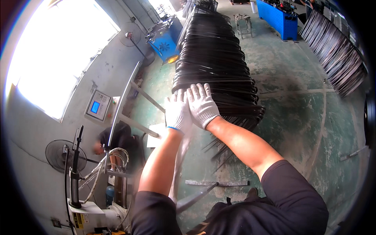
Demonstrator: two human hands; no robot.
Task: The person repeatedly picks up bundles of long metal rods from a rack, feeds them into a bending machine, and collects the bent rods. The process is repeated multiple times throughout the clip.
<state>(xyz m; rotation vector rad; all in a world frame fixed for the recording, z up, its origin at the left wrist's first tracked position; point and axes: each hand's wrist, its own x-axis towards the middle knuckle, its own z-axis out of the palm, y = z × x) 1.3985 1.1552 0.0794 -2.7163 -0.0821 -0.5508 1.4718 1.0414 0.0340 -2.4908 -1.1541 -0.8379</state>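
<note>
Both hands wear white knit gloves and reach forward side by side, their inner edges close together. My left hand [177, 111] has its fingers stretched out flat. My right hand [202, 105] lies beside it with its fingers straight and slightly apart. Their fingertips overlap the near left edge of a long pile of black bent rods [215, 58]; whether they press on it I cannot tell. A pale bar [182, 154] runs from beneath the gloves down past my left forearm. What lies under the palms is hidden.
A pale metal frame [124, 94] stands at left, with a control box [98, 105] behind. Another person [119, 137] bends low beside it, near a fan [64, 156] and a hosed machine [94, 215]. Blue machines [162, 37] and a second rod pile [335, 53] stand farther off.
</note>
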